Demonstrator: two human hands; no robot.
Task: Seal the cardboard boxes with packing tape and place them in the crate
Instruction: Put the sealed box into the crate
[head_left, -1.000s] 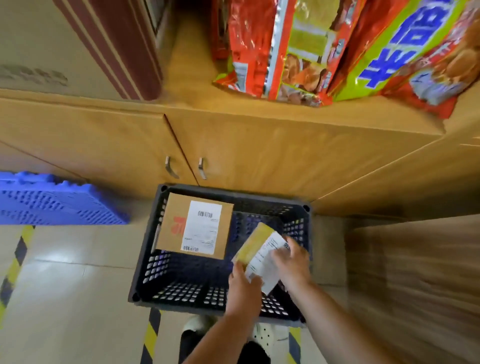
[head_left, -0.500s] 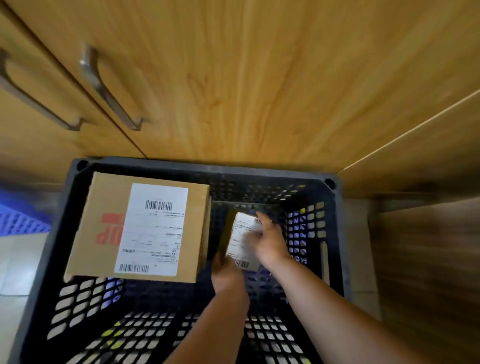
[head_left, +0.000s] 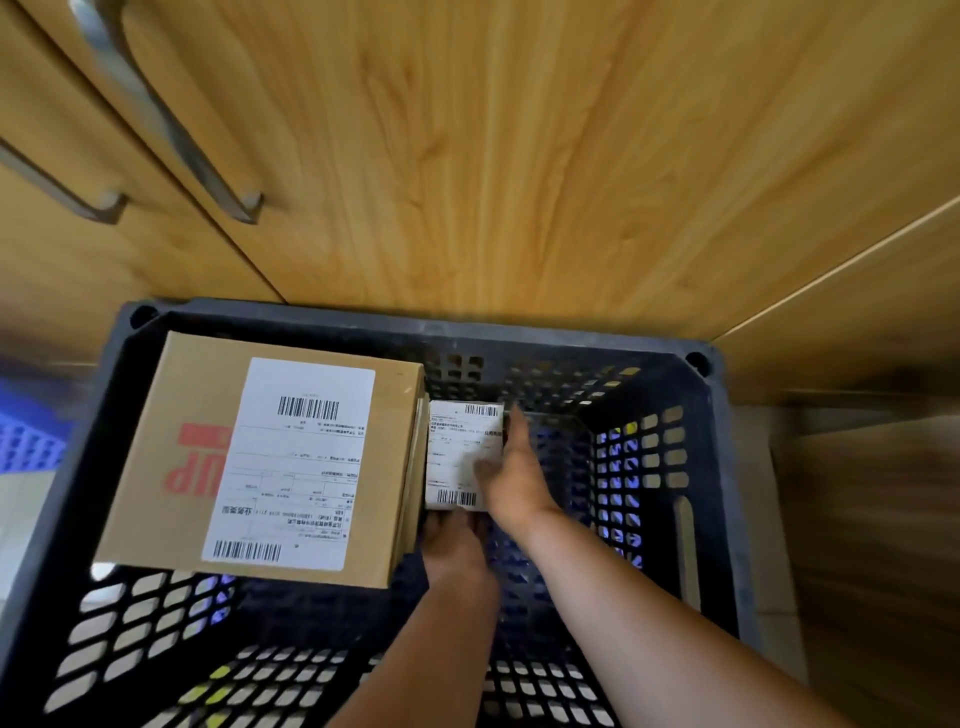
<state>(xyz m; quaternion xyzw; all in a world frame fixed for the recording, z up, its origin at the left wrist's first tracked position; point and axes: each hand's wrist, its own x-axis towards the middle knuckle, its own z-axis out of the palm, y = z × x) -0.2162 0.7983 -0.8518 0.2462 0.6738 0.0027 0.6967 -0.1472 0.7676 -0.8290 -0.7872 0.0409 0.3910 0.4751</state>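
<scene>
Crate (head_left: 719, 467) fills the lower frame. Inside it, at centre, the left hand (head_left: 452, 545) meets the near end of the small box (head_left: 457, 457), grip hidden. The right hand (head_left: 514, 478) pinches its right edge, thumb on the label. The large box (head_left: 270, 457) lies just left, with cabinet doors (head_left: 519, 156) beyond.

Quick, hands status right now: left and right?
Left hand: at the small box's near end, fingers hidden; cannot tell.
Right hand: holding the small box, thumb on top, fingers along its side.
</scene>
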